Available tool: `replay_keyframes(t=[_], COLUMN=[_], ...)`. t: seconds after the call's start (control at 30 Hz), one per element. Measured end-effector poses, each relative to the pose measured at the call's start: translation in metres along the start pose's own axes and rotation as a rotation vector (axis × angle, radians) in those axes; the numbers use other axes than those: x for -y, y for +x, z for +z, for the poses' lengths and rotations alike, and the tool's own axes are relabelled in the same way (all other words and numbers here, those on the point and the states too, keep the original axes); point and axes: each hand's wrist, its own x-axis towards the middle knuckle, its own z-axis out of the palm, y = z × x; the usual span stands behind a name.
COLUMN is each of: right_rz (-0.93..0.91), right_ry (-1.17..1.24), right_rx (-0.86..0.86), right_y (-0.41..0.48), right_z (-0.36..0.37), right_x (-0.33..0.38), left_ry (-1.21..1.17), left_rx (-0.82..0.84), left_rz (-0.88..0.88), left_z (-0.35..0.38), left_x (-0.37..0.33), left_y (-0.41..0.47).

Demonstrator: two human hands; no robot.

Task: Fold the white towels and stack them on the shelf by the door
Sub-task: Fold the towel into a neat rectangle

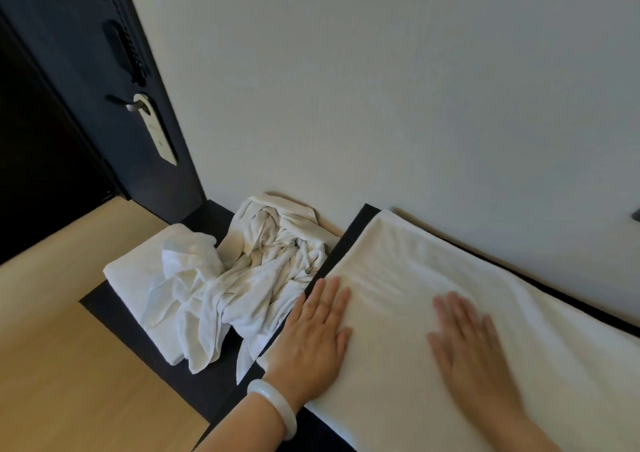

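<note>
White terry cloth fills the right side of the view: a spread towel (pixel 433 278) lies flat on a dark shelf (pixel 341 240) that runs along the pale wall (pixel 346 87). Both hands press down on it, palms flat. The left hand (pixel 317 333) rests on the towel's near left edge, its fingers (pixel 332 295) straight and close together, holding nothing; a pale bangle (pixel 273 408) circles that wrist. The right hand (pixel 467 347) lies further right on the same towel, fingers (pixel 453 307) slightly spread and flat, gripping nothing, and it is blurred. Just left of the spread towel, a crumpled heap of white towels (pixel 263 268) sits tangled on a lower dark surface (pixel 114 316), partly draped over a folded towel (pixel 138 268) beneath it. Light wood flooring (pixel 69 365) shows at lower left. A dark door (pixel 69 70) stands at upper left, near the heap, with a metal handle (pixel 133 105) carrying a hanging card (pixel 157 132).
</note>
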Motion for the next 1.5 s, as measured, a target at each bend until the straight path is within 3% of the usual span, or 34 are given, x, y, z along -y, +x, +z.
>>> replay_keyframes(t=[0.07,0.13,0.23,0.33,0.5,0.63,0.73,0.87,0.93,1.07,1.13,1.23,1.3,1.37,1.5], right_rz=[0.230,0.338,0.157,0.034,0.377,0.456,0.499,0.483,0.449,0.392,0.555,0.900,1.116,1.252,1.195], right_ry=[-0.035,0.012,0.068,0.052,-0.027,-0.083,0.021,0.132,0.203,0.534,0.716,0.627,0.697,0.948,1.296], right_rx=[0.018,0.018,-0.129,0.036,0.031,0.042,0.026,0.014,0.055,0.110,-0.076,-0.343,-0.298,-0.174,-0.082], right_y=[0.004,0.008,-0.029,-0.093,-0.134,-0.172,-0.195,-0.193,-0.193,-0.209,-0.230,-0.271,-0.297,-0.317,-0.340], right_z=[-0.014,-0.036,-0.046,-0.007,-0.006,-0.011,0.003,0.000,-0.006,-0.029,-0.045,-0.060,-0.066,-0.068,-0.072], right_x=[-0.022,-0.018,0.018,0.022,-0.060,-0.064,-0.047,-0.051,-0.058,-0.078,-0.094,-0.135,-0.163,-0.184,-0.200], left_ry=[-0.017,-0.008,-0.021,-0.023,-0.018,0.059,0.090,0.056,0.068,0.144,0.148,0.144,0.132,0.133,0.151], left_rx=[0.019,0.005,0.020,0.022,0.016,0.026,-0.075,-0.103,-0.066,0.035,0.041,0.009,0.012,0.013,0.039], left_rz=[0.031,0.047,0.045,0.040,0.054,0.012,0.087,0.601,0.709,0.654,0.622,0.608,0.592,0.589,0.576], left_z=[-0.002,-0.003,0.003,0.005,0.011,0.011,0.007,0.027,0.034,0.058,0.068,0.069,0.070,0.071,0.071], left_x=[0.000,0.000,0.002,0.004,0.011,0.012,-0.026,-0.134,-0.180,-0.202,-0.196,-0.197,-0.197,-0.195,-0.195], left_y=[-0.001,-0.001,0.000,0.000,-0.014,-0.024,-0.030,-0.043,-0.042,-0.025,-0.020,-0.021,-0.021,-0.021,-0.020])
